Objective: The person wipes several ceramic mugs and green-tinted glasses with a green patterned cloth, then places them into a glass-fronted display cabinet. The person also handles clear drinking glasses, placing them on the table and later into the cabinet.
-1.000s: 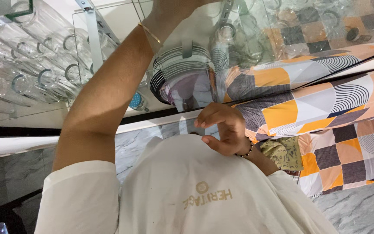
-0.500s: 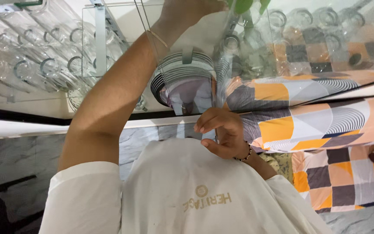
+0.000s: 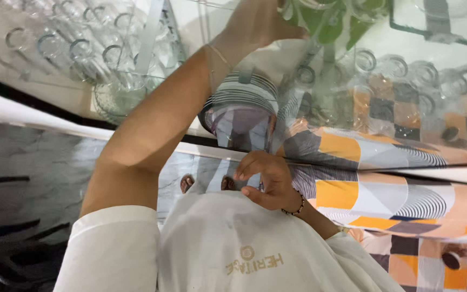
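We see a clear glass (image 3: 298, 11) at the very top, with our left hand (image 3: 258, 21) wrapped around it. Just beside the hand are green leaves (image 3: 325, 24). Far below, our right hand (image 3: 263, 181) is curled, pinching the glass door's edge (image 3: 270, 130).

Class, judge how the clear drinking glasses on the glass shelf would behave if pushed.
The clear drinking glasses look thin and probably fragile. Packed together, one would likely knock its neighbours. On the smooth glass shelf they may slide easily.
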